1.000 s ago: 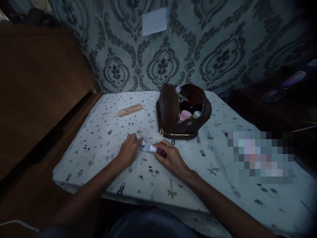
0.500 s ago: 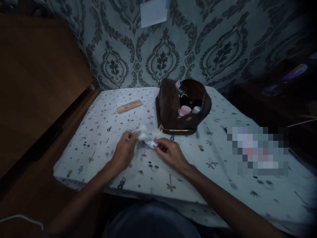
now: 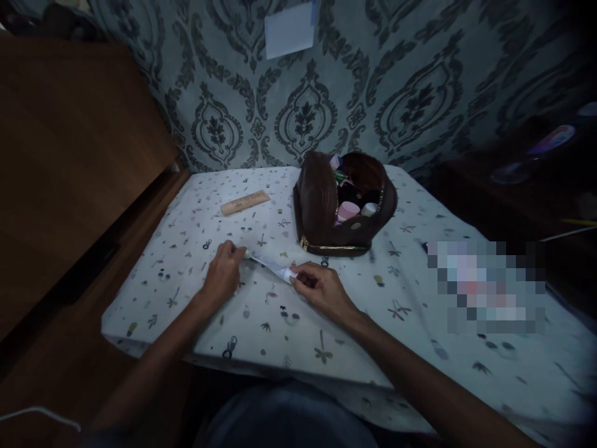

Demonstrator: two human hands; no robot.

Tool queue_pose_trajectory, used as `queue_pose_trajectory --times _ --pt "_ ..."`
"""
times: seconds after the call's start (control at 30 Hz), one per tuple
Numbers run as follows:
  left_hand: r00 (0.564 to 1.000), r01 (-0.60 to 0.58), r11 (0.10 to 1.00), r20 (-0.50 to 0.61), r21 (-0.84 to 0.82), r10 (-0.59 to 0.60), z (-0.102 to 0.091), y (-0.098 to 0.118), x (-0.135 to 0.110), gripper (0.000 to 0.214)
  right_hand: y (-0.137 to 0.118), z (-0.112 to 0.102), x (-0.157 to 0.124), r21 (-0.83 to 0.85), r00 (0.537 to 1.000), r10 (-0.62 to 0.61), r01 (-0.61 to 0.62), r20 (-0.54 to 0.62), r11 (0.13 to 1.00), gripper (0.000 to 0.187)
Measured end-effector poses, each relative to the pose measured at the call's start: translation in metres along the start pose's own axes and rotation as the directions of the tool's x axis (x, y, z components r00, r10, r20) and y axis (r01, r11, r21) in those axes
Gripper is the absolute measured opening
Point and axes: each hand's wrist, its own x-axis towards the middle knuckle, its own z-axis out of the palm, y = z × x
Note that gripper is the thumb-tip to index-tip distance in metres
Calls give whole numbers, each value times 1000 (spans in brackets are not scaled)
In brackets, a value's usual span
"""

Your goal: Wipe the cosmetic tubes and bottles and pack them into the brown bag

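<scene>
A slim white tube [image 3: 273, 266] lies stretched between my two hands, low over a table under a white printed cloth [image 3: 196, 298]. My left hand [image 3: 221, 277] pinches the tube's far left end with closed fingers. My right hand [image 3: 321, 289] grips its right end, fingers curled round it. Just behind the tube stands a brown pouch [image 3: 342, 202], unzipped and gaping, with small pink and white jars and other items inside.
A tan flat stick-like object [image 3: 245, 202] lies on the cloth at the back left. A wooden cabinet [image 3: 69, 162] flanks the table's left side. Patterned wallpaper with a pale note [image 3: 289, 28] rises behind. A blurred patch covers the cloth at right.
The crumpled white piece between my hands is now drawn out straight. My left hand has moved left, away from my right hand, which stayed nearly still.
</scene>
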Motion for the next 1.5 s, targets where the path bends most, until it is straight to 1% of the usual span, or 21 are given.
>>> queue_pose_trajectory --times 0.07,0.1,0.17,0.2,0.27,0.37,0.4,0.47,0.53,0.63,0.77,0.83,0.9,0.97,1.03,1.07,1.17,1.23,1.3,1.37,1.5 --pt "999 45 999 -28 20 -44 -3 -14 1 33 0 0 0 -2 1000 -16 16 -5 1000 19" --pt "997 58 998 -57 1 -58 -4 -18 1 33 0 0 0 -3 1000 -23 23 -8 1000 19" --pt "991 40 993 -124 -115 -54 -9 -20 -2 32 1 2 0 -1 999 -29 29 -17 1000 19" --pt "988 8 983 -150 -184 -36 -11 -16 -4 32 1 2 0 2 999 -26 26 -21 1000 19" --pt "986 -80 951 -166 -299 31 -13 0 -11 33 1 4 0 22 999 -3 3 -32 1000 19" --pt "975 -218 910 -125 -353 185 -9 34 -21 39 0 4 1 122 995 97 -92 -38 988 16" --pt "965 -260 902 -110 -345 237 -6 43 -23 44 -2 3 1 179 991 136 -131 -15 975 15" --pt "951 -308 900 -87 -308 295 -1 56 -24 52 -4 1 2 298 978 197 -210 72 931 16" --pt "948 -319 903 -80 -288 309 1 58 -20 51 -7 -1 2 393 958 232 -282 171 875 20" --pt "959 -284 898 -81 -336 273 -7 45 -8 35 -9 -4 3 479 932 268 -355 242 802 26" --pt "988 -136 917 -118 -376 98 -22 20 4 20 -9 -6 4 584 912 309 -411 272 700 25" --pt "982 -105 907 -184 -407 31 -25 15 4 17 -9 -6 5 631 906 316 -424 283 650 26" --pt "970 -108 886 -241 -451 -4 -25 20 2 22 -9 -5 5 650 901 311 -433 301 625 30" --pt "968 -130 871 -252 -474 7 -22 34 -2 20 -9 -3 5 643 897 292 -442 332 626 33" --pt "974 -168 864 -216 -475 70 -17 51 -7 14 -8 -1 5 634 895 274 -443 352 633 35" --pt "975 -194 861 -193 -471 113 -14 59 -10 16 -7 -1 5 641 899 270 -435 344 633 35" --pt "960 -278 864 -157 -420 233 -6 77 -20 25 -3 -1 5 680 926 261 -376 272 630 35" --pt "952 -305 886 -140 -351 272 -3 81 -23 29 -1 -1 5 668 946 244 -323 214 670 33" --pt "958 -284 916 -109 -282 264 -3 79 -22 31 1 -1 5 611 960 215 -280 179 741 31" --pt "972 -236 942 -72 -239 225 -5 76 -19 30 1 2 5 550 972 187 -236 145 801 29" --pt "986 -166 958 -47 -236 159 -8 79 -13 26 -1 7 5 491 987 159 -140 3 860 23"
